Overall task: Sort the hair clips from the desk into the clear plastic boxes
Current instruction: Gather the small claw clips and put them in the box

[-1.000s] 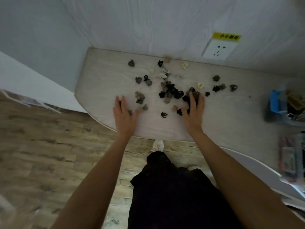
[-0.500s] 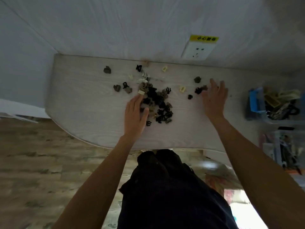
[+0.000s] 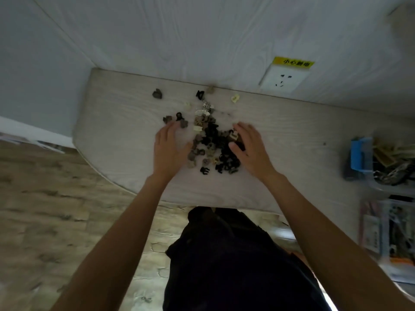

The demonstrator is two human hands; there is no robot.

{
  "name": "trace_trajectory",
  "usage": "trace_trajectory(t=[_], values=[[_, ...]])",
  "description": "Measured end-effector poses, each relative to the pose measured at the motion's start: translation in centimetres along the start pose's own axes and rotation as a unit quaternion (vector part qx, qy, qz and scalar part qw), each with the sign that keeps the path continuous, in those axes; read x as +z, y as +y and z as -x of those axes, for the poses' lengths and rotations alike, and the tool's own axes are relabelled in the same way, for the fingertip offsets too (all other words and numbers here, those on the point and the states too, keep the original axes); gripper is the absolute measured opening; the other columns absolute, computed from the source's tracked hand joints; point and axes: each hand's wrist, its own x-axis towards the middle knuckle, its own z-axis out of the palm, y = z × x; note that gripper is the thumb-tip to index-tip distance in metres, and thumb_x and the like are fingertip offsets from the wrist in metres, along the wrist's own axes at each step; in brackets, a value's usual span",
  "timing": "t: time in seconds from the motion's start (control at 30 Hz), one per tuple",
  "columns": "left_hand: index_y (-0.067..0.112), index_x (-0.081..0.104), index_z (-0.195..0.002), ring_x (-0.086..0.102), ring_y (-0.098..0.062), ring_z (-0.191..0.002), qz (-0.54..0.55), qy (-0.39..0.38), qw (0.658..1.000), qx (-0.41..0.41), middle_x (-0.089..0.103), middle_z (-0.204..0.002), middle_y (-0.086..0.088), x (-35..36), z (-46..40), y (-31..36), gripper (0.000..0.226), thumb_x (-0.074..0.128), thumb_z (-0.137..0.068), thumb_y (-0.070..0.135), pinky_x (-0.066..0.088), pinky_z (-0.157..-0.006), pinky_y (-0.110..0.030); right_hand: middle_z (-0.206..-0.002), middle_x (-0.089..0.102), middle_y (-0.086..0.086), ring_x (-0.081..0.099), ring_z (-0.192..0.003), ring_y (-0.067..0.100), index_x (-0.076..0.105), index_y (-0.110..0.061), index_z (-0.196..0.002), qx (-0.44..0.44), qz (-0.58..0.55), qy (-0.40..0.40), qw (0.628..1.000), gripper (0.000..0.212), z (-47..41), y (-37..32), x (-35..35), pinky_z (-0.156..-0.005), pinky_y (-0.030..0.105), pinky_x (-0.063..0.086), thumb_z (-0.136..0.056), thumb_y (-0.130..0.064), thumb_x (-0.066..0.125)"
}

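Note:
A heap of small hair clips (image 3: 210, 145), black, brown and cream, lies on the pale wooden desk (image 3: 125, 140). My left hand (image 3: 168, 149) rests flat against the heap's left side, fingers spread. My right hand (image 3: 251, 148) lies flat against its right side, covering some clips. Neither hand holds a clip. Loose clips sit farther back: a brown clip (image 3: 157, 94), a black clip (image 3: 199, 94), a cream clip (image 3: 235, 99). A clear plastic box (image 3: 381, 162) with a blue part stands at the desk's right end.
A second clear box (image 3: 390, 230) with packets sits at the near right. A wall socket (image 3: 283, 80) with a yellow label is behind the desk. The desk's curved front edge is near my body; wooden floor lies left.
My right hand swept left from the far-right clips to the heap, pushing them in. My left hand shifted slightly left and back. The clips are gathered tighter.

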Motion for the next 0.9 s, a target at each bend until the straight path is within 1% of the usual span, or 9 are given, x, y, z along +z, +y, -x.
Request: trace_trajectory(t=[0.1, 0.2, 0.27, 0.37, 0.5, 0.63, 0.7, 0.77, 0.9], values=[[0.009, 0.032, -0.140, 0.035, -0.035, -0.126, -0.028, -0.045, 0.998, -0.017, 0.036, -0.139, -0.021, 0.2, 3.2, 1.5, 0.095, 0.054, -0.068, 0.067, 0.035, -0.102, -0.044, -0.154, 0.020, 0.006, 0.021, -0.137, 0.029, 0.018, -0.026, -0.146, 0.016, 0.093, -0.021, 0.995, 0.087, 2.6, 0.6, -0.7, -0.113, 0.047, 0.024, -0.077, -0.060, 0.059], [0.020, 0.025, -0.143, 0.035, -0.030, -0.119, -0.015, -0.105, 0.993, -0.054, 0.031, -0.135, -0.014, 0.9, 5.2, 2.6, 0.103, 0.076, -0.061, 0.055, 0.042, -0.091, -0.043, -0.149, 0.018, 0.011, 0.026, -0.129, 0.029, 0.015, -0.028, -0.146, 0.064, 0.103, -0.049, 0.991, 0.100, 4.1, -0.1, 0.5, -0.099, 0.046, 0.040, -0.068, -0.047, 0.076], [0.019, 0.026, -0.143, 0.037, -0.030, -0.120, 0.008, -0.124, 0.990, -0.070, 0.032, -0.134, -0.014, 1.5, 5.3, 3.3, 0.098, 0.081, -0.064, 0.041, 0.043, -0.092, -0.041, -0.144, 0.024, 0.013, 0.033, -0.124, 0.030, 0.022, -0.024, -0.143, 0.072, 0.091, -0.034, 0.993, 0.093, 4.2, -0.9, 1.8, -0.092, 0.046, 0.047, -0.069, -0.039, 0.077], [0.017, 0.034, -0.139, 0.046, -0.031, -0.113, 0.024, -0.121, 0.991, -0.045, 0.038, -0.131, -0.015, 2.2, 4.8, 4.2, 0.078, 0.075, -0.074, 0.030, 0.044, -0.089, -0.038, -0.136, 0.034, 0.018, 0.044, -0.115, 0.033, 0.031, -0.016, -0.139, 0.066, 0.071, -0.014, 0.995, 0.080, 3.7, -1.9, 3.4, -0.090, 0.047, 0.048, -0.074, -0.036, 0.074], [0.019, 0.042, -0.133, 0.052, -0.027, -0.109, 0.072, -0.104, 0.991, -0.035, 0.042, -0.128, -0.012, 2.2, 4.4, 4.3, 0.061, 0.070, -0.079, 0.021, 0.041, -0.082, -0.027, -0.128, 0.042, 0.016, 0.051, -0.108, 0.031, 0.038, -0.016, -0.132, 0.066, 0.030, 0.021, 0.997, 0.065, 3.3, -2.6, 3.6, -0.084, 0.034, 0.044, -0.078, -0.029, 0.071], [0.023, 0.046, -0.127, 0.056, -0.015, -0.099, 0.175, -0.137, 0.973, -0.067, 0.048, -0.125, -0.005, 1.6, 3.8, 3.9, 0.052, 0.070, -0.081, 0.023, 0.050, -0.086, -0.027, -0.125, 0.041, 0.013, 0.053, -0.104, 0.025, 0.045, -0.018, -0.127, 0.073, -0.009, 0.014, 0.997, 0.057, 2.8, -3.3, 3.1, -0.079, 0.026, 0.041, -0.078, -0.032, 0.071], [0.024, 0.047, -0.125, 0.056, -0.010, -0.094, 0.223, -0.161, 0.958, -0.085, 0.050, -0.124, -0.004, 1.7, 3.3, 3.7, 0.047, 0.068, -0.083, 0.021, 0.050, -0.079, -0.016, -0.124, 0.040, 0.013, 0.053, -0.102, 0.024, 0.048, -0.016, -0.123, 0.087, -0.034, 0.012, 0.996, 0.053, 2.5, -3.6, 3.0, -0.082, 0.027, 0.043, -0.077, -0.032, 0.072], [0.025, 0.046, -0.126, 0.054, -0.009, -0.098, 0.237, -0.166, 0.955, -0.069, 0.050, -0.124, -0.005, 1.9, 3.2, 3.8, 0.044, 0.063, -0.087, 0.018, 0.048, -0.075, -0.009, -0.124, 0.040, 0.013, 0.053, -0.103, 0.024, 0.051, -0.014, -0.119, 0.099, -0.055, 0.019, 0.993, 0.050, 2.3, -3.8, 3.0, -0.084, 0.025, 0.043, -0.077, -0.029, 0.073], [0.026, 0.046, -0.130, 0.054, -0.015, -0.114, 0.321, -0.169, 0.931, -0.049, 0.050, -0.126, -0.002, 2.3, 3.5, 3.9, 0.045, 0.057, -0.090, 0.010, 0.051, -0.092, -0.029, -0.127, 0.046, 0.013, 0.049, -0.113, 0.021, 0.051, -0.016, -0.125, 0.092, -0.104, 0.029, 0.990, 0.050, 2.4, -4.1, 3.0, -0.091, 0.019, 0.037, -0.080, -0.019, 0.070]])
